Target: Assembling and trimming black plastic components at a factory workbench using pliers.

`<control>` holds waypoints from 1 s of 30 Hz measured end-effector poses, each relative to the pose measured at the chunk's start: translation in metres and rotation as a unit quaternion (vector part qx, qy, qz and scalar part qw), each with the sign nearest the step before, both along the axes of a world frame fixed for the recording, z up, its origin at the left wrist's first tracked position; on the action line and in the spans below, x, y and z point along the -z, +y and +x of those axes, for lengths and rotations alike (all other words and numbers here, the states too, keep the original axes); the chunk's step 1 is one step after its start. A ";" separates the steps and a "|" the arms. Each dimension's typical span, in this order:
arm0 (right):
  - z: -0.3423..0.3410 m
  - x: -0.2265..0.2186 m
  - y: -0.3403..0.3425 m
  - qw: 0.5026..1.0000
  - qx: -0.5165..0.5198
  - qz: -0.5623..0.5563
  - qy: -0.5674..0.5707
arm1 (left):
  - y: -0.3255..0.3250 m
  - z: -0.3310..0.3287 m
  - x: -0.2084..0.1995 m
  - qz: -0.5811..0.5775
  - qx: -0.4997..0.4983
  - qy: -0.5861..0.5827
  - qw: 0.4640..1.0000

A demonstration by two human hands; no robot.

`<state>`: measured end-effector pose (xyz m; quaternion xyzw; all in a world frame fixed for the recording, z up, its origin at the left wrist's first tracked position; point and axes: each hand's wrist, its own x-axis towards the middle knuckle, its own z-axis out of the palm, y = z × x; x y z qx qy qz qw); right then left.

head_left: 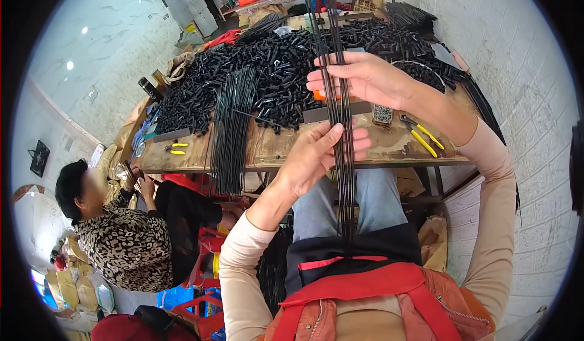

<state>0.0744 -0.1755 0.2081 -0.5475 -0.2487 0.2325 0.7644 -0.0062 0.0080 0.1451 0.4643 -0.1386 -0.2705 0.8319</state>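
A loose bundle of long, thin dark rods (347, 198) stands upright in front of me, its lower end against my dark apron. Around its middle, my left hand (313, 155) is closed with the thumb across the front and the fingers behind. Higher up, my right hand (368, 76) pinches the rods between thumb and fingers. Above the right hand the rods fan apart slightly. Behind them, a large heap of short black tubular pieces (280, 76) covers much of the wooden table (277, 146).
Yellow-handled pliers (423, 136) and a small container of metal bits (382, 115) lie at right. A thick bundle of rods (231, 134) overhangs the table's front edge, with smaller yellow-handled cutters (176, 148) farther left. A co-worker (125, 243) sits at left, hands on small items.
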 end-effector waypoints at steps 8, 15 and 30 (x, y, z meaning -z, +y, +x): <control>-0.006 0.004 0.001 1.000 0.010 -0.002 -0.014 | 0.001 -0.004 0.002 -0.006 0.044 -0.015 0.999; -0.018 0.002 0.000 0.999 -0.038 -0.026 0.004 | 0.001 -0.011 -0.001 -0.071 0.032 0.009 0.997; -0.032 0.097 0.012 0.856 0.117 -0.322 -0.389 | 0.022 0.064 0.064 -0.072 0.017 0.110 0.991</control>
